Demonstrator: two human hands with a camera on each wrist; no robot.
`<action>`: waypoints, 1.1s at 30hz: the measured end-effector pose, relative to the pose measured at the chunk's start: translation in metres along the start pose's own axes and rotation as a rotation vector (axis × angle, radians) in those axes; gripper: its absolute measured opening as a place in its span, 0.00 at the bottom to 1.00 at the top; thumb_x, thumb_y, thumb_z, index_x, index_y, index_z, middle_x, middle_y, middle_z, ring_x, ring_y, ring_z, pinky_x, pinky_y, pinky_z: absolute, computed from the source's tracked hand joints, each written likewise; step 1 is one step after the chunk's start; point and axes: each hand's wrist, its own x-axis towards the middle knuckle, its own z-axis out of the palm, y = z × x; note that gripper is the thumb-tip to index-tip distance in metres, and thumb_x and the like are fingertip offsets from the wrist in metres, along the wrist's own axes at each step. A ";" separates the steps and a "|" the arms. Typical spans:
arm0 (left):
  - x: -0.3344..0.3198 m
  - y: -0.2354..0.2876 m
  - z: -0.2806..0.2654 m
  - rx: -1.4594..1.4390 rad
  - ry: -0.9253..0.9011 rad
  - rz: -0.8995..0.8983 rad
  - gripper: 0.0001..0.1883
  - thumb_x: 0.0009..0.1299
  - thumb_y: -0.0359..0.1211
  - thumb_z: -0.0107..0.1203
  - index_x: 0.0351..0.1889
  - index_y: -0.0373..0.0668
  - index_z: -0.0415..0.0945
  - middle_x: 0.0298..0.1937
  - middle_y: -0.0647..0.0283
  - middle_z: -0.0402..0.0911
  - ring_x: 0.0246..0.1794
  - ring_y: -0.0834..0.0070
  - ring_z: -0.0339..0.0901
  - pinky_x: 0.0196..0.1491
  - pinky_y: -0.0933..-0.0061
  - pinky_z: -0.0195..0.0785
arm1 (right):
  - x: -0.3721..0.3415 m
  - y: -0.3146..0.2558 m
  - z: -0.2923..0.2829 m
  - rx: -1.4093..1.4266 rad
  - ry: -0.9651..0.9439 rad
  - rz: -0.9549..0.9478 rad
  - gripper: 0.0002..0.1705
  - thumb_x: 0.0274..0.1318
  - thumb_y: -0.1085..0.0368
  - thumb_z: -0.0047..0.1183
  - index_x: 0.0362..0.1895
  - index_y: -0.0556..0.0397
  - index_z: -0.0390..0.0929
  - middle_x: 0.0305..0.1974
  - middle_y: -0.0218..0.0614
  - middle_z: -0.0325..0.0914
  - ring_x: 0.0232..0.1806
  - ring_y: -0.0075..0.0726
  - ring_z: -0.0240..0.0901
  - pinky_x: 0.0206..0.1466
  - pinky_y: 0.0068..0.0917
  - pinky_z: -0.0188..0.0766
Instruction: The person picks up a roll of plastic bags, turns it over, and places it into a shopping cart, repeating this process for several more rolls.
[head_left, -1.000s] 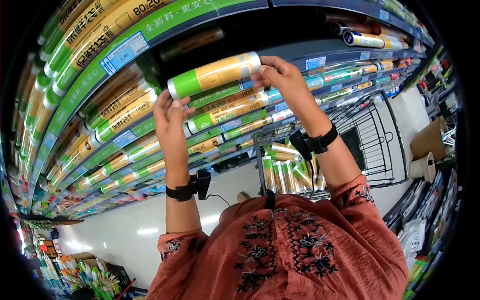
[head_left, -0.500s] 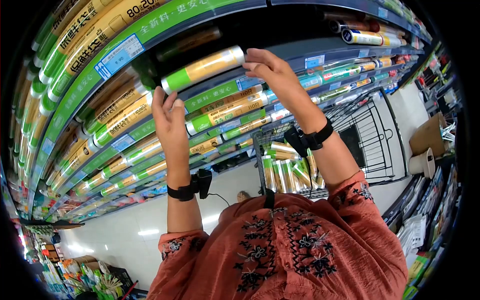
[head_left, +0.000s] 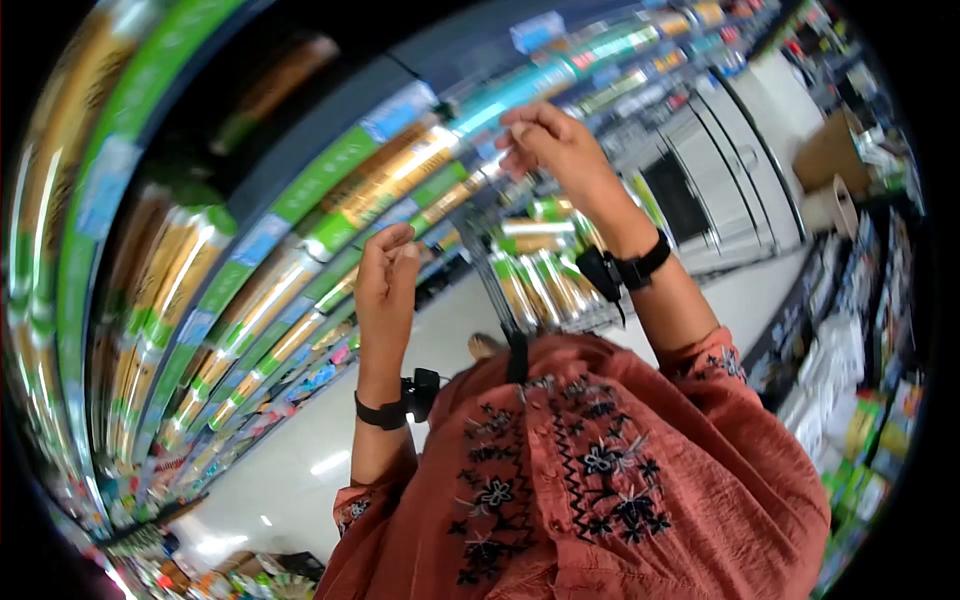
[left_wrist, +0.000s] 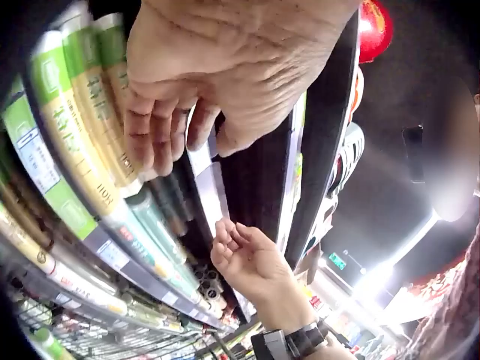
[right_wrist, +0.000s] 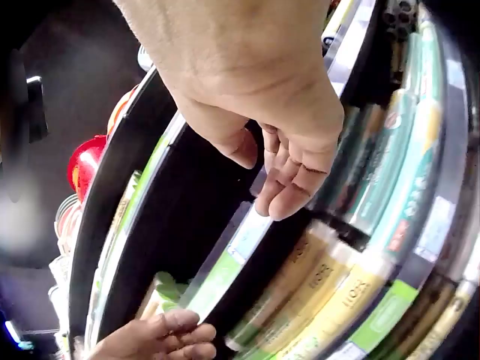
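Note:
Both hands are raised in front of the shelves and hold nothing. In the head view the left hand (head_left: 387, 275) has loosely bent fingers, near green-and-yellow rolls (head_left: 270, 290) on a lower shelf. The right hand (head_left: 560, 150), higher up and to the right, hangs relaxed above the cart. From the left wrist, the left hand (left_wrist: 225, 67) appears with fingers hanging down beside upright-looking rolls (left_wrist: 82, 135); the right hand (left_wrist: 259, 270) is farther off. In the right wrist view, the right hand (right_wrist: 255, 97) has slack, bent fingers above a shelf edge (right_wrist: 232, 259).
A shopping cart (head_left: 690, 190) stands at the right with several green-and-yellow rolls (head_left: 540, 285) inside. Shelves of rolls curve along the left. Beyond the cart are a cardboard box (head_left: 830, 155) and racks of packaged goods (head_left: 850, 340). Pale floor (head_left: 300, 460) lies lower left.
The roll that was between the hands a second ago was released onto the upper shelf. Both hands have drawn away from it, the left lower and to the right, as the head view turned.

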 end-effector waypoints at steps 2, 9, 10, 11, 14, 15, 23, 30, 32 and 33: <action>-0.006 -0.017 0.010 0.031 -0.160 -0.107 0.17 0.79 0.35 0.53 0.60 0.34 0.73 0.55 0.57 0.81 0.53 0.74 0.79 0.55 0.73 0.72 | -0.019 0.015 -0.031 -0.003 0.088 0.029 0.19 0.71 0.59 0.50 0.56 0.62 0.75 0.44 0.40 0.83 0.40 0.31 0.81 0.44 0.29 0.79; -0.007 -0.049 0.053 0.052 -0.423 -0.362 0.18 0.79 0.38 0.54 0.60 0.35 0.74 0.52 0.60 0.82 0.48 0.76 0.79 0.51 0.74 0.71 | -0.103 0.050 -0.147 -0.049 0.543 0.185 0.20 0.69 0.61 0.50 0.57 0.62 0.74 0.42 0.41 0.83 0.39 0.33 0.81 0.43 0.31 0.81; -0.005 -0.052 0.060 0.048 -0.443 -0.382 0.19 0.79 0.38 0.54 0.60 0.35 0.74 0.52 0.61 0.82 0.47 0.77 0.79 0.50 0.74 0.71 | -0.112 0.055 -0.164 -0.049 0.590 0.226 0.19 0.69 0.62 0.49 0.56 0.62 0.74 0.43 0.42 0.83 0.39 0.33 0.81 0.43 0.31 0.81; -0.003 -0.055 0.067 0.066 -0.472 -0.392 0.19 0.79 0.38 0.54 0.61 0.35 0.74 0.52 0.61 0.82 0.47 0.77 0.79 0.50 0.74 0.71 | -0.121 0.060 -0.177 -0.058 0.632 0.247 0.19 0.69 0.62 0.49 0.56 0.62 0.74 0.43 0.43 0.82 0.38 0.33 0.81 0.42 0.31 0.81; 0.006 -0.063 0.085 0.117 -0.543 -0.421 0.19 0.79 0.39 0.54 0.61 0.36 0.73 0.52 0.61 0.82 0.47 0.77 0.79 0.50 0.74 0.72 | -0.137 0.080 -0.212 -0.055 0.716 0.292 0.17 0.68 0.63 0.50 0.55 0.62 0.73 0.43 0.44 0.82 0.38 0.34 0.82 0.41 0.31 0.82; 0.006 -0.064 0.091 0.120 -0.548 -0.438 0.20 0.79 0.40 0.53 0.61 0.35 0.73 0.53 0.59 0.82 0.48 0.75 0.80 0.50 0.74 0.72 | -0.138 0.087 -0.220 -0.047 0.732 0.315 0.16 0.68 0.63 0.50 0.54 0.61 0.74 0.43 0.43 0.81 0.38 0.34 0.82 0.41 0.31 0.81; 0.003 -0.071 0.124 0.167 -0.507 -0.594 0.20 0.79 0.40 0.54 0.61 0.36 0.74 0.51 0.59 0.82 0.48 0.75 0.80 0.50 0.73 0.72 | -0.126 0.236 -0.284 -0.388 0.576 0.614 0.22 0.60 0.58 0.61 0.50 0.64 0.78 0.41 0.45 0.83 0.40 0.38 0.81 0.46 0.34 0.78; -0.003 -0.069 0.139 0.211 -0.460 -0.659 0.20 0.80 0.40 0.52 0.62 0.35 0.72 0.52 0.58 0.81 0.48 0.73 0.80 0.49 0.72 0.73 | -0.110 0.319 -0.294 -0.716 0.426 0.966 0.40 0.53 0.44 0.65 0.60 0.62 0.75 0.53 0.60 0.81 0.57 0.53 0.80 0.58 0.39 0.75; -0.005 -0.070 0.145 0.161 -0.410 -0.686 0.19 0.80 0.39 0.53 0.61 0.35 0.73 0.52 0.59 0.82 0.48 0.74 0.80 0.50 0.72 0.72 | -0.107 0.349 -0.299 -0.756 0.414 1.057 0.38 0.53 0.46 0.65 0.61 0.60 0.75 0.54 0.60 0.80 0.56 0.56 0.80 0.58 0.42 0.76; -0.007 -0.070 0.147 0.167 -0.408 -0.698 0.19 0.80 0.39 0.53 0.61 0.35 0.73 0.52 0.59 0.81 0.48 0.74 0.80 0.50 0.72 0.72 | -0.108 0.365 -0.302 -0.814 0.351 1.063 0.37 0.52 0.47 0.65 0.60 0.59 0.76 0.54 0.59 0.81 0.56 0.56 0.80 0.59 0.43 0.76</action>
